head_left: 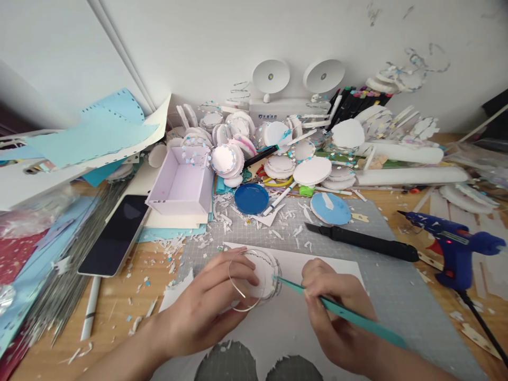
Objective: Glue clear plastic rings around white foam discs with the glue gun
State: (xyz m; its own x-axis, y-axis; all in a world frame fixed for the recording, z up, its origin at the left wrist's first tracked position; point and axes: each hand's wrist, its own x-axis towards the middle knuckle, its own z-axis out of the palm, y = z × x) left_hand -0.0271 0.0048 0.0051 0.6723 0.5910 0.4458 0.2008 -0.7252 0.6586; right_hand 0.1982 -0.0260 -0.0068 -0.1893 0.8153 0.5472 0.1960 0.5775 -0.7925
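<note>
My left hand (216, 288) is closed around the edge of a white round disc piece (264, 272), its fingers curled over the left side. Thin silvery wire rings (237, 286) loop around the piece and past my fingertips. In my right hand (335, 309) is a pair of teal tweezers (353, 315), gripped between thumb and fingers. The tweezers' tip meets the right part of the disc, where a tiny light-blue bit shows. Beneath both hands lies a white sheet (278, 333) with round holes cut out near its lower edge.
A black craft knife (361, 241) and a blue glue gun (456, 243) lie to the right. On the left are a phone (115, 235), a lilac box (180, 182) and a bundle of wires (79, 264). White disc pieces (313, 170) crowd the back; paper scraps litter the grey mat (397, 301).
</note>
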